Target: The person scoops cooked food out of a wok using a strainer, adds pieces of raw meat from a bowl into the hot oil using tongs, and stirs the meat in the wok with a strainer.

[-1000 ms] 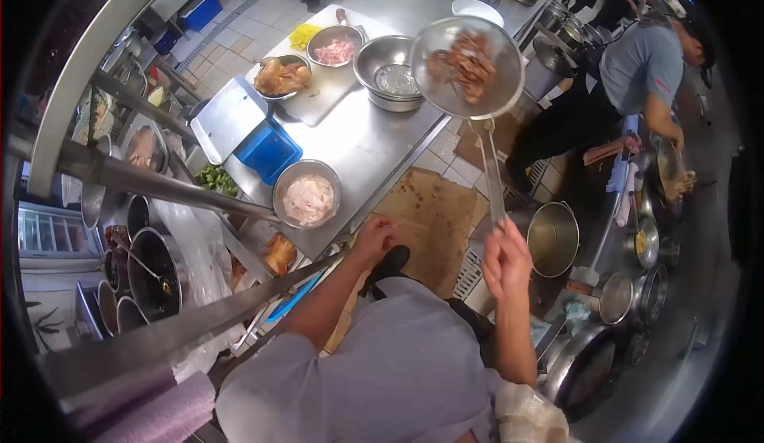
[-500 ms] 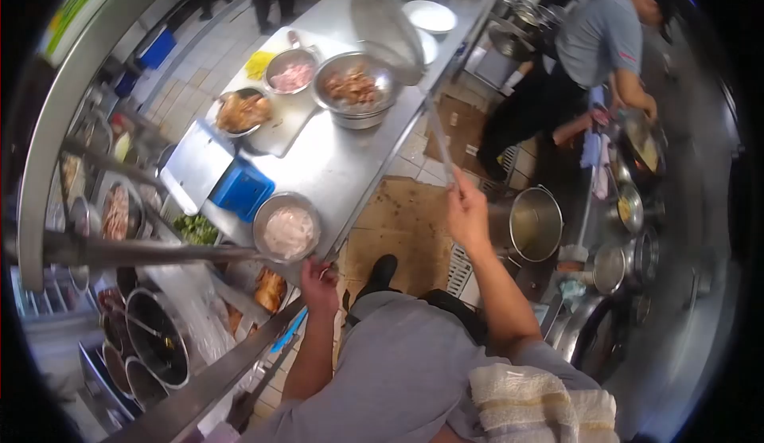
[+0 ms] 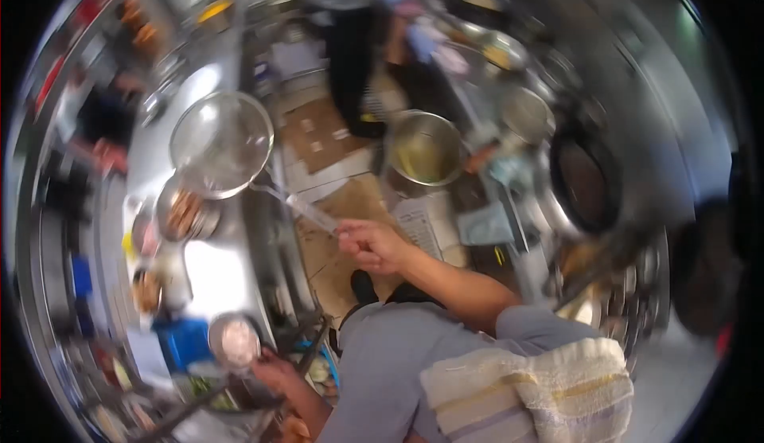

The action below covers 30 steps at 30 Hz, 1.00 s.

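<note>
In the head view my right hand (image 3: 372, 245) is closed round the handle of a large round mesh strainer (image 3: 223, 144). The strainer's head hangs over the left side, above the steel counter. My left hand (image 3: 278, 373) is at the near rim of a metal bowl (image 3: 213, 355), its fingers closed on the edge, though blurred. Pale raw meat (image 3: 239, 339) lies in that bowl. Beyond it, close to the strainer, stands a bowl of browned pieces (image 3: 183, 212).
The steel counter (image 3: 219, 272) runs along my left, with a blue container (image 3: 181, 343) on it. A large pot (image 3: 426, 148) stands ahead right. A black wok (image 3: 585, 180) is at the right. Another person's dark-trousered leg (image 3: 350, 69) is ahead. Cardboard (image 3: 322, 136) covers part of the floor.
My view has swung to the right, so the counter sits further left. The strainer, still in my right hand, now shows its mesh face-on. My left hand remains at the bowl of pale meat.
</note>
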Motion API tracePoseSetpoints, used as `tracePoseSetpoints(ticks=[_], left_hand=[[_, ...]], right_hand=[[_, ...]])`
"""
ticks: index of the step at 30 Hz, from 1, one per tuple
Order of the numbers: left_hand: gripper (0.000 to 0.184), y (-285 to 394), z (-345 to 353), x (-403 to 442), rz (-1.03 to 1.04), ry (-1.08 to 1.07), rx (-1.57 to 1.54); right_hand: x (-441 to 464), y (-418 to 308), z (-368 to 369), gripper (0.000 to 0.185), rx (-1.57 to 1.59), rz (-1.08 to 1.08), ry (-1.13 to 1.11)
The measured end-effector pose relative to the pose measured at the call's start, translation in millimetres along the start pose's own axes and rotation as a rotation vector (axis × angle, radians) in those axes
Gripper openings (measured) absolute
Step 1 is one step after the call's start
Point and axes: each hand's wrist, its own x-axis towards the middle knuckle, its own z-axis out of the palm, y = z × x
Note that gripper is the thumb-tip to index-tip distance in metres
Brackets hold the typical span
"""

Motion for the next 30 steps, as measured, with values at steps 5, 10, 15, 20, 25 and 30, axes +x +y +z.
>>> tracePoseSetpoints(ticks=[5,10,15,20,25,30], left_hand=[[0.028,11.3,49.0,-26.7,-0.105,-0.251,0.258],[0.039,-43.2,166.2,-98.0,-0.315,-0.621,0.273],[0.044,-110.2,274.4,-206.3,-0.459,-0.975,0.364],[0.047,-154.9,325.5,-326.6,-0.712,-1.225,0.353],[0.048,-160.0,332.0,-415.0,-0.749,-1.402,0.414],[0.048,-157.3,332.3,-443.3,-0.726,-1.405,0.447]], right_hand=[[-168.2,-19.2,-104.5,0.017,0.102,-0.135,0.229],[-354.1,2.8,-172.9,0.014,0.291,-0.544,0.485],[-506.6,29.0,-184.5,0.005,0.467,-0.989,0.905],[-613.1,16.8,-247.7,0.006,0.235,-1.381,1.503],[-716.7,-25.3,-371.3,0.016,0.272,-1.560,1.578],[-778.9,-60.2,-451.9,0.014,0.447,-1.560,1.652]])
